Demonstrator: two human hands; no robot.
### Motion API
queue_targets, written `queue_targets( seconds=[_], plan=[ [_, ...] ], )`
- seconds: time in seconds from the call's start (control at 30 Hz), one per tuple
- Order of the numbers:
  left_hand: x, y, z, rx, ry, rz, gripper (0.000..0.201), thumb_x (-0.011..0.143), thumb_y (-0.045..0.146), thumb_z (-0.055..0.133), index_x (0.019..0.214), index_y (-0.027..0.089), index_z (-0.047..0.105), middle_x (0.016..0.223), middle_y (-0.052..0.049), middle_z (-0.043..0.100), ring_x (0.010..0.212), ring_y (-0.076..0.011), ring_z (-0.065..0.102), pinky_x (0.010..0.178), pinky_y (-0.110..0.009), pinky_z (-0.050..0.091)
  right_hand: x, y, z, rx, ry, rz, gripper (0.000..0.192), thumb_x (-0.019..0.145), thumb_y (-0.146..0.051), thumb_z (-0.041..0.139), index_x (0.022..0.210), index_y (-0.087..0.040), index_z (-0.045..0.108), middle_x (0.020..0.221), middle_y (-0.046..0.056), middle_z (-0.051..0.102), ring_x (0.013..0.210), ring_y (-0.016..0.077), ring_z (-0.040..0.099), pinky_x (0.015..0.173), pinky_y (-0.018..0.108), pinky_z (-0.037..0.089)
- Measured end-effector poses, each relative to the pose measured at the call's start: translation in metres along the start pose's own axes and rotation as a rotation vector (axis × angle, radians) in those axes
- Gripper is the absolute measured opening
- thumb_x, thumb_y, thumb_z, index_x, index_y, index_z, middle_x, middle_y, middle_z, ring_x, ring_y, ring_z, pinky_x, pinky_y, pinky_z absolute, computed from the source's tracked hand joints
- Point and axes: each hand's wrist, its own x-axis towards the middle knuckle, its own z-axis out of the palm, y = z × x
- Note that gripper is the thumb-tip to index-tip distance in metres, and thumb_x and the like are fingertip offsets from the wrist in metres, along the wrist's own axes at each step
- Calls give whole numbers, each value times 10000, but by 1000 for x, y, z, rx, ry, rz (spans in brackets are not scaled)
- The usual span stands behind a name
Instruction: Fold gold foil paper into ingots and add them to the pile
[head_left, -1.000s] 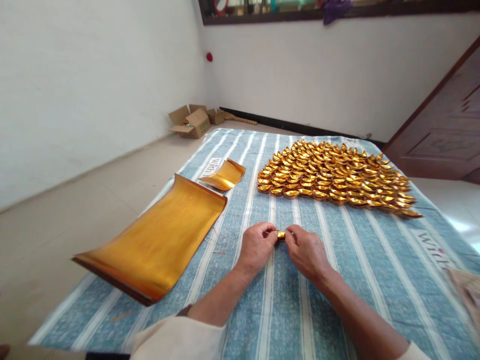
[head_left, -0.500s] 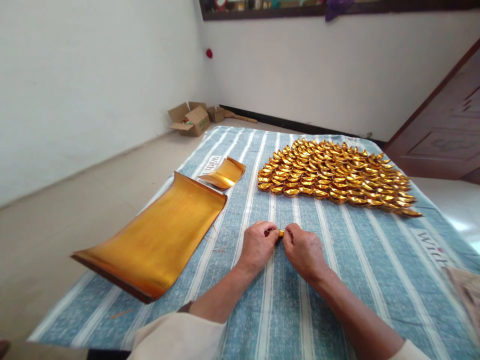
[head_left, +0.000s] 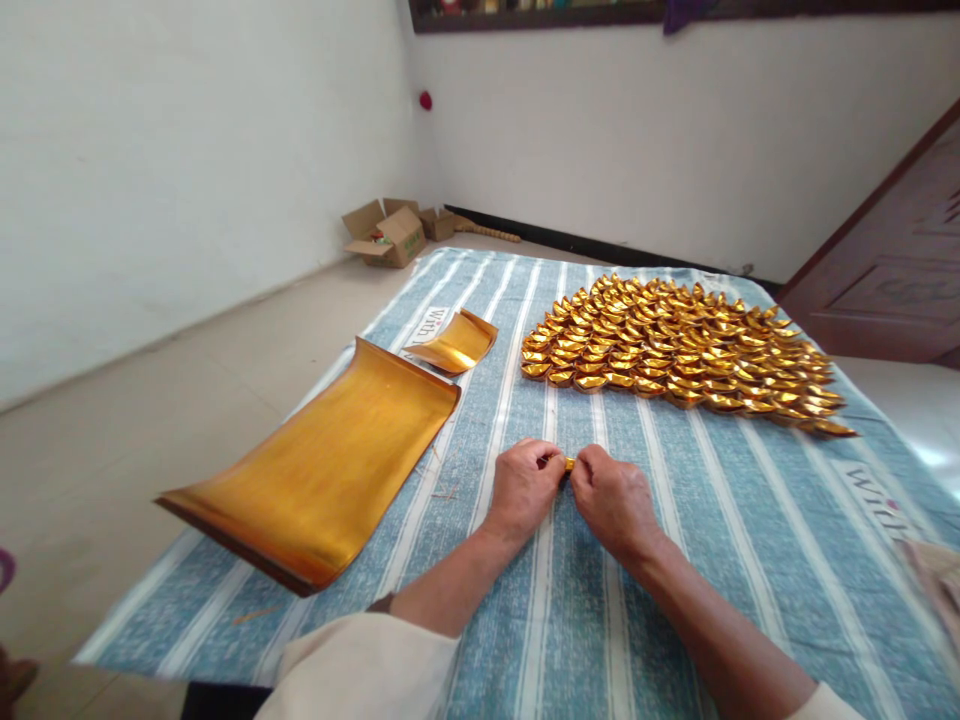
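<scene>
Gold piece [head_left: 570, 464] — between both hands [head_left: 527, 487] [head_left: 616, 503]

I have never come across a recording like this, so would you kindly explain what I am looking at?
Gladly. There is no machine here: a person works with two bare hands. The picture comes from one camera worn on the head, looking forward and down. On the blue-and-white striped cloth, a large gold sheet or stack of sheets lies to the left, with a smaller gold one beyond it. Further back on the right sit many boat-shaped gold pieces, packed closely in rows. In the middle, the grip of the left hand and right hand closes on a small gold piece, mostly hidden by the fingers.
</scene>
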Motion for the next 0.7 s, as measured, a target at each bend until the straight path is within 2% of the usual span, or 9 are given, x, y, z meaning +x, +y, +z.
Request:
queue_targets(
  seconds=[0.7],
  plan=[
    [1, 0, 3, -36, 28, -34, 150, 728, 95, 591, 660, 169, 704, 684, 2, 677, 655, -124, 602, 650, -229, 443, -2, 0, 5, -40, 31, -11, 247, 871, -212, 406, 697, -173, 577, 554, 44, 604, 469, 127, 469, 498, 266, 138]
  ],
)
